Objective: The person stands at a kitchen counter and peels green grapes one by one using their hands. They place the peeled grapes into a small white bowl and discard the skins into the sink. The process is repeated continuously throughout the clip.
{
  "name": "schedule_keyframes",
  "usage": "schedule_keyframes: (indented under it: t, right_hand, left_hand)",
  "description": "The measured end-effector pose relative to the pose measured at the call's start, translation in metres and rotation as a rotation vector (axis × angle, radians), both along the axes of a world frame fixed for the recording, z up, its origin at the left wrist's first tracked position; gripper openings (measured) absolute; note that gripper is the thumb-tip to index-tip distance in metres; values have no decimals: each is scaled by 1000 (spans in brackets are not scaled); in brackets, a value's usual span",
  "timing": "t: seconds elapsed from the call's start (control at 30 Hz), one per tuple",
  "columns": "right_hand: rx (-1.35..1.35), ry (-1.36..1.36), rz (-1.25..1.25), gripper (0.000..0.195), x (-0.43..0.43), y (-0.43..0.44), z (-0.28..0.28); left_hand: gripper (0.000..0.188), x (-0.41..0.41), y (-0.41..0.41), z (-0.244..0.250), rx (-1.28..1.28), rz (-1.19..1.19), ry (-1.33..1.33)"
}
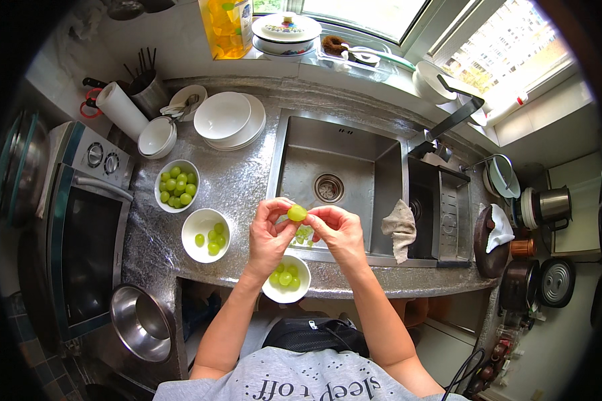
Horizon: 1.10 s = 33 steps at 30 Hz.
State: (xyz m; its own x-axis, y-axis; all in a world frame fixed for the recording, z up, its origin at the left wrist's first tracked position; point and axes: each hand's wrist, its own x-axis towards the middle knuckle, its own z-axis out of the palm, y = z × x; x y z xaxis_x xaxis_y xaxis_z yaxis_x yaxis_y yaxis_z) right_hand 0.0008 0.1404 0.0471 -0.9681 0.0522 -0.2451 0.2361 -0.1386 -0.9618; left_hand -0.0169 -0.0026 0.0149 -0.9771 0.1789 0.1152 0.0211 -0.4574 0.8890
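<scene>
Over the near edge of the steel sink [301, 150], a green grape [297, 213] is held between the fingertips of both hands. My left hand [273, 228] grips it from the left side. The thumb and forefinger of my right hand [338, 228] pinch it from the right. Bits of green grape skin [302, 235] lie in the sink below my fingers. A white bowl with several grapes [284, 298] stands beneath my left wrist at the counter's front edge. Further left are a second white bowl [190, 250] with several grapes and a fuller bowl of grapes [176, 206].
White plates and bowls [220, 115] are stacked behind the grape bowls. A toaster oven [90, 250] borders the counter's left end, near a steel basin [125, 326]. Over the sink's divider hangs a beige cloth [400, 228]. The black faucet [451, 120] rises at the back right.
</scene>
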Motion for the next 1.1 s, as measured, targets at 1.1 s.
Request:
schedule_keyframes:
  t: [1.1]
  right_hand:
    - [644,436,-131,10,13,3,18]
  left_hand:
    - [28,6,1,45,-580,-2,127]
